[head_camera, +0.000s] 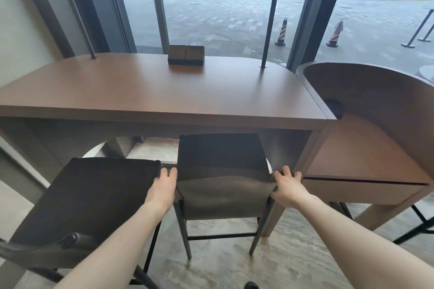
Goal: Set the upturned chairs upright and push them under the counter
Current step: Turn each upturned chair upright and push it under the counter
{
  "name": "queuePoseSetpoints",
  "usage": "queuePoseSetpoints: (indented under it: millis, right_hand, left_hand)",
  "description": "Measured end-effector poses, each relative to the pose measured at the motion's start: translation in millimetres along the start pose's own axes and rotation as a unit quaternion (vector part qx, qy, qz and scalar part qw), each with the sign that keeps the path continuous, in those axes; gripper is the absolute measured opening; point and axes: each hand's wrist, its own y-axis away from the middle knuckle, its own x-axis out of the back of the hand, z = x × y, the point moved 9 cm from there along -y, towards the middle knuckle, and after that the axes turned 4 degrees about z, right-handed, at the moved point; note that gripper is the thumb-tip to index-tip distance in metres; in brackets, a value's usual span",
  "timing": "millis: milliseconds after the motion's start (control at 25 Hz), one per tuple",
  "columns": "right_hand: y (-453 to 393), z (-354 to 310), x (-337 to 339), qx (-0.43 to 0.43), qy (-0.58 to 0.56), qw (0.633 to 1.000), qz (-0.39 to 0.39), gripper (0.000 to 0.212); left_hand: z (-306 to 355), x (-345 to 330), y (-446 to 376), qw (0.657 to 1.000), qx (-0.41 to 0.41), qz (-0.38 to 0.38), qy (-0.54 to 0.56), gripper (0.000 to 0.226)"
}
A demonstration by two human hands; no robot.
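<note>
I can read no brand, label or writing anywhere here; the small wooden block [186, 54] at the back of the counter [150, 91] shows a few dark dots on its two top faces, too small for me to make out. My hands are apart, one on each side of the chair [223, 171] in front of me. My left hand [163, 189] holds the left edge of its low backrest, fingers curled over the top, and my right hand [287, 186] grips the right edge in the same way. This chair stands upright on its legs, its dark seat already partly beneath the counter's front edge and its backrest toward me. A second chair [94, 197] stands just beside it on my left, also upright, but further out from the counter and nearer to me, its seat close to my left hand. To the right of the counter is a curved wooden booth seat [366, 148], close to the chair's right side and to my right hand, with the counter's leg between them. Two thin metal posts [269, 30] rise from the countertop to a shelf above. Behind it, a large window looks out on wet paving with striped traffic cones [281, 33].
</note>
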Motion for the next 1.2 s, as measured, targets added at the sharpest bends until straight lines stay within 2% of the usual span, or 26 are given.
queuePoseSetpoints:
  millis: [320, 560, 760, 920, 1080, 1120, 1200]
  right_hand:
    - [-24.7, 1.4, 4.2, 0.026, -0.001, 0.999, 0.044, 0.033]
    - [-37.5, -1.6, 3.8, 0.030, -0.005, 0.996, 0.078, 0.042]
    - [-46.7, -2.6, 1.1, 0.023, -0.004, 0.998, 0.057, 0.045]
    - [-48.4, -1.5, -0.1, 0.022, -0.046, 0.998, 0.023, 0.037]
    - [-54.0, 7.3, 12.8, -0.008, -0.133, 0.990, -0.039, 0.060]
    - [-60.3, 10.0, 19.4, -0.026, -0.169, 0.984, -0.041, 0.060]
    - [-74.5, 19.4, 28.8, -0.085, -0.257, 0.962, -0.032, 0.060]
  left_hand:
    - [0.8, 3.4, -20.9, 1.000, -0.010, -0.005, 0.019, 0.034]
    - [3.1, 4.4, -32.5, 1.000, -0.003, -0.011, 0.023, 0.031]
    - [2.1, 3.7, -42.4, 1.000, -0.002, -0.012, 0.009, 0.033]
    - [1.2, 2.0, -46.8, 1.000, -0.006, -0.017, 0.022, 0.028]
    - [-9.5, 1.2, -53.1, 0.990, 0.001, -0.080, 0.112, 0.020]
    - [-17.2, 1.6, -57.4, 0.977, 0.038, -0.100, 0.185, 0.023]
    - [-36.4, -5.3, -62.5, 0.911, 0.160, -0.122, 0.360, 0.052]
